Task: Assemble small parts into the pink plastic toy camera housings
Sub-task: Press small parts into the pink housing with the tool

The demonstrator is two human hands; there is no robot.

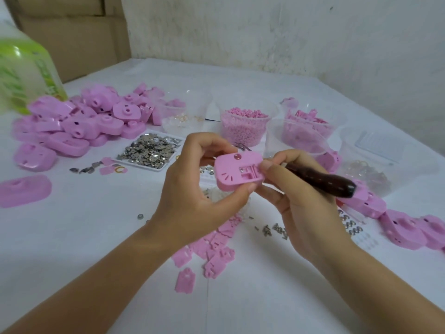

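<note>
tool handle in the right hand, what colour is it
Dark reddish-brown, glossy, like stained wood: the tool handle in the right hand, seen in the head view.

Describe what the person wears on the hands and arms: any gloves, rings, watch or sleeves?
The left hand and the right hand are bare: no gloves, no rings on the fingers that show. Both wrists carry no watch or bracelet. The left forearm and the right forearm are uncovered to the frame edge; no sleeve is in view.

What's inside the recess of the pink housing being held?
The open recess of the pink housing shows pink ribs and a small silvery piece. The thumb of the right hand covers its right edge, and the tip of the dark-handled tool is hidden.
</note>
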